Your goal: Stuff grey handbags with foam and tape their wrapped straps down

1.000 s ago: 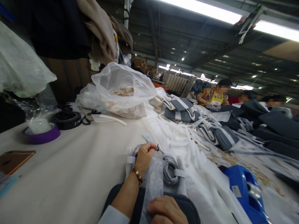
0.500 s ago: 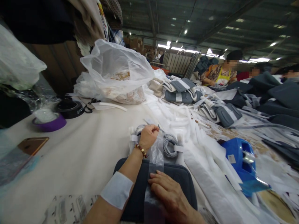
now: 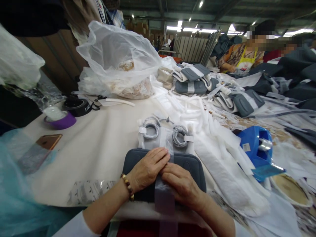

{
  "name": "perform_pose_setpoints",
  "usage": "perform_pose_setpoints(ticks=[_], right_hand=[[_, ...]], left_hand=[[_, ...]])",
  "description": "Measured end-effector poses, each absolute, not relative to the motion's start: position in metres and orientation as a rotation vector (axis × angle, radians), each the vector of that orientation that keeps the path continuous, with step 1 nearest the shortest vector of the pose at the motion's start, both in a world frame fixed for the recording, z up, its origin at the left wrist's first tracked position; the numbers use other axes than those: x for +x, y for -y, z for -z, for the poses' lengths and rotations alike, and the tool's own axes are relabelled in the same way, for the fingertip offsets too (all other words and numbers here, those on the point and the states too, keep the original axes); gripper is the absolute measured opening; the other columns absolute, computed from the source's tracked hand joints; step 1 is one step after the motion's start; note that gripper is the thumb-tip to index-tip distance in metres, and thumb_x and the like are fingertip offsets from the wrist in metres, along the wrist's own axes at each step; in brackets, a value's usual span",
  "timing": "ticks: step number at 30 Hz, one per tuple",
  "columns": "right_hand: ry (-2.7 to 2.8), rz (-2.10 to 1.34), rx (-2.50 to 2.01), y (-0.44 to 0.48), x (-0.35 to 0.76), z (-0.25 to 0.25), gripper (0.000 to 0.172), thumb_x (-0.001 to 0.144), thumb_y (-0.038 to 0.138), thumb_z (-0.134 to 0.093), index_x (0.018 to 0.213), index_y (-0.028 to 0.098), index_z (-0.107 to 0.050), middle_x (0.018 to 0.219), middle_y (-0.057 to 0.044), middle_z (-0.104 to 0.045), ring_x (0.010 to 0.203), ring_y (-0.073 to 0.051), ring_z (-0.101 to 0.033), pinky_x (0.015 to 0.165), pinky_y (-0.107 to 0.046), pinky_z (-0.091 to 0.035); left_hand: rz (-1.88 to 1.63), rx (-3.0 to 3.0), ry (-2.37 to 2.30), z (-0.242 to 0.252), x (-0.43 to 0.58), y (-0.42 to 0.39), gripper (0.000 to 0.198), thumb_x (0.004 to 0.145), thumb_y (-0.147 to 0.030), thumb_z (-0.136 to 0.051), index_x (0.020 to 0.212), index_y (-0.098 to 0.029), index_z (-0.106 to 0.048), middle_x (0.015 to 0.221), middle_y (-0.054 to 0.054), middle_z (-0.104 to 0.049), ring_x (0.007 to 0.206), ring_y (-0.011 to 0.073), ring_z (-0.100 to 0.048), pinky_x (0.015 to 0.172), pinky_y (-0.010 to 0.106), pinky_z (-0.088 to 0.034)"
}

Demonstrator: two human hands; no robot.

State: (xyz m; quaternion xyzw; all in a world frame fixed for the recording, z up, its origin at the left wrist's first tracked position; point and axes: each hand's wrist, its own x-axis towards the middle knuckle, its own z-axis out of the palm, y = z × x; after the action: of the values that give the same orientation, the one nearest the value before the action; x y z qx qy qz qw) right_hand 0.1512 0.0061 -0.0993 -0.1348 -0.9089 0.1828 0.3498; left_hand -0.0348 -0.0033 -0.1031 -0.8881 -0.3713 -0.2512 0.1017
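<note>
A dark grey padded piece (image 3: 190, 164) lies at the table's front edge, with a clear plastic strip (image 3: 164, 194) running down its middle and over the edge. Behind it sit two coils of grey cord, one at the left (image 3: 151, 127) and one at the right (image 3: 179, 136), each with a white band. My left hand (image 3: 150, 166) rests on the strip and the pad, fingers pressed together. Touching it, my right hand (image 3: 181, 182) has its fingers bent together over the strip. Whether either hand pinches the strip is hidden.
A phone (image 3: 48, 141), a purple tape roll (image 3: 60, 120) and a black ring-shaped item (image 3: 77, 106) lie left. A large plastic bag (image 3: 120, 56) stands behind. To the right are a blue tape dispenser (image 3: 256, 148) and folded grey pieces (image 3: 195, 72); a person (image 3: 243, 57) works beyond.
My left hand has come back from the cords onto the pad, beside my right hand. My right hand's fingers have drawn together. The white patch on my left forearm no longer shows. The view has shifted.
</note>
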Motion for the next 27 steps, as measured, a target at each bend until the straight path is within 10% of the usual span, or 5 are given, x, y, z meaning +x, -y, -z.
perform_pose_setpoints(ticks=[9,27], right_hand=[[2.331,-0.277,-0.562,0.024,0.152,0.104,0.023,0.089,0.008,-0.038,0.085,0.012,-0.061,0.078,-0.008,-0.061,0.076,-0.019,-0.053,0.069,-0.033,-0.047],[2.520,0.226,-0.526,0.080,0.205,0.138,0.039,0.097,0.014,-0.027,0.109,0.018,-0.063,0.094,-0.003,-0.071,0.089,-0.013,-0.061,0.082,-0.025,-0.046]], left_hand=[[0.870,-2.669,1.053,0.093,-0.038,0.003,0.032,0.088,-0.007,-0.038,0.117,-0.009,-0.051,0.117,0.014,-0.057,0.118,0.0212,-0.047,0.103,0.041,-0.042],[0.601,-2.737,1.082,0.094,-0.040,0.010,0.041,0.089,-0.021,-0.045,0.128,-0.008,-0.043,0.134,0.017,-0.048,0.129,0.0269,-0.038,0.106,0.048,-0.036]])
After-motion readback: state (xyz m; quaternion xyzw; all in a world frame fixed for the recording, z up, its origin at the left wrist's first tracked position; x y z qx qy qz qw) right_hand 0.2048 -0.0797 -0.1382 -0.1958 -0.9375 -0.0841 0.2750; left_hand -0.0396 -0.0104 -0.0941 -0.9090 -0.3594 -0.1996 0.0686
